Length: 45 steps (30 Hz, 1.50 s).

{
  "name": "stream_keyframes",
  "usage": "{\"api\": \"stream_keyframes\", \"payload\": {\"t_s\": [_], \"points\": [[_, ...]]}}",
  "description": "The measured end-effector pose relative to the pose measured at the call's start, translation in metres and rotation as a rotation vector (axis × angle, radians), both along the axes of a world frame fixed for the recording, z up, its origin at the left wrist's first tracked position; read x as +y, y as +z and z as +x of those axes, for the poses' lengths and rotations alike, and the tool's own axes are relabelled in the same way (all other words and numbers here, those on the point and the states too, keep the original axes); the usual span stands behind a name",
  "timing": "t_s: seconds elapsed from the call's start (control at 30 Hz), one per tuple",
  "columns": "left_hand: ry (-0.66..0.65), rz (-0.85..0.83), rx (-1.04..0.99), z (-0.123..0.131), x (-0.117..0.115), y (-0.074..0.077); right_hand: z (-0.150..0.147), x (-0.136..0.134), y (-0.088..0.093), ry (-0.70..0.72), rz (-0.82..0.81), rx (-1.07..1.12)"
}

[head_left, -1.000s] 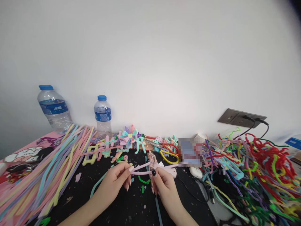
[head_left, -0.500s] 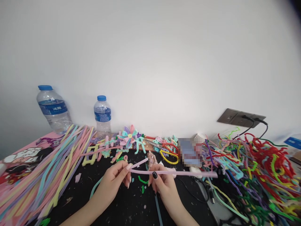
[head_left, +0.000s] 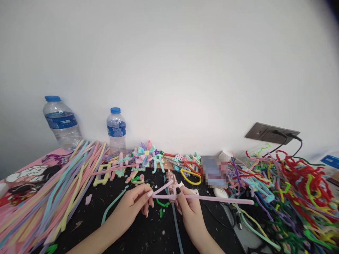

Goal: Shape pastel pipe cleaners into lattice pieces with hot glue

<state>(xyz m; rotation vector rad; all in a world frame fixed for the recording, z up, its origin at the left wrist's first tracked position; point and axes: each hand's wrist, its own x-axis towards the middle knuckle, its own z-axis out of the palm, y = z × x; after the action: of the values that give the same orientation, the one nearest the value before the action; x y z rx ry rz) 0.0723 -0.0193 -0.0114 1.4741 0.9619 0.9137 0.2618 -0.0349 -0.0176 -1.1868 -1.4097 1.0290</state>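
A pale pink pipe cleaner point(head_left: 217, 199) is stretched between my two hands, bent into a sharp fold. My left hand point(head_left: 139, 199) pinches it at the fold, and the short end slants up and to the right. Thumb and fingers of my right hand point(head_left: 186, 203) close on the long part, whose free end sticks out far to the right. Behind my right hand lies a small pinkish-brown item point(head_left: 171, 178), partly covered. A teal pipe cleaner point(head_left: 112, 204) rests by my left wrist. Green scraps point(head_left: 161, 204) lie on the black mat between the hands.
Pastel pipe cleaners point(head_left: 63, 190) fan out at left; a tangled colourful heap point(head_left: 299, 197) covers the right. Two water bottles point(head_left: 116, 132) stand against the wall. Yellow-handled scissors point(head_left: 190, 176), a fuzzy flower point(head_left: 146, 152) and a blurred phone-like object point(head_left: 214, 171) line the back.
My left hand has shifted slightly right, nearer my right hand, and the fold and long end of the pink pipe cleaner have moved right with it.
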Motion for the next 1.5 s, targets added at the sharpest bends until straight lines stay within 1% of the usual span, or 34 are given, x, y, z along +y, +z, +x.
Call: {"api": "stream_keyframes", "payload": {"t_s": [0.4, 0.57, 0.7, 1.0, 1.13, 1.27, 1.4, 1.5], "points": [[-0.015, 0.016, 0.019, -0.001, 0.001, -0.009, 0.002, 0.002, -0.003, -0.023, 0.021, -0.018], [0.008, -0.007, 0.023, 0.0, 0.001, -0.009, 0.003, 0.001, -0.006, -0.009, 0.009, -0.015], [-0.002, 0.007, 0.031, 0.0, 0.002, -0.009, 0.003, 0.0, -0.007, 0.0, 0.018, -0.01], [-0.011, 0.043, 0.075, -0.001, 0.004, -0.01, 0.002, 0.0, -0.001, 0.012, 0.016, -0.049], [0.004, 0.054, 0.114, -0.001, 0.003, -0.007, 0.003, 0.001, -0.002, 0.016, 0.019, -0.071], [0.064, 0.07, 0.148, -0.002, 0.002, -0.002, 0.003, 0.0, 0.003, 0.041, 0.071, -0.139], [0.196, 0.101, 0.138, -0.005, 0.005, -0.002, 0.004, -0.003, 0.014, 0.093, 0.193, -0.352], [0.279, 0.1, 0.09, -0.008, 0.007, -0.005, 0.008, 0.001, 0.017, 0.056, 0.289, -0.5]]}}
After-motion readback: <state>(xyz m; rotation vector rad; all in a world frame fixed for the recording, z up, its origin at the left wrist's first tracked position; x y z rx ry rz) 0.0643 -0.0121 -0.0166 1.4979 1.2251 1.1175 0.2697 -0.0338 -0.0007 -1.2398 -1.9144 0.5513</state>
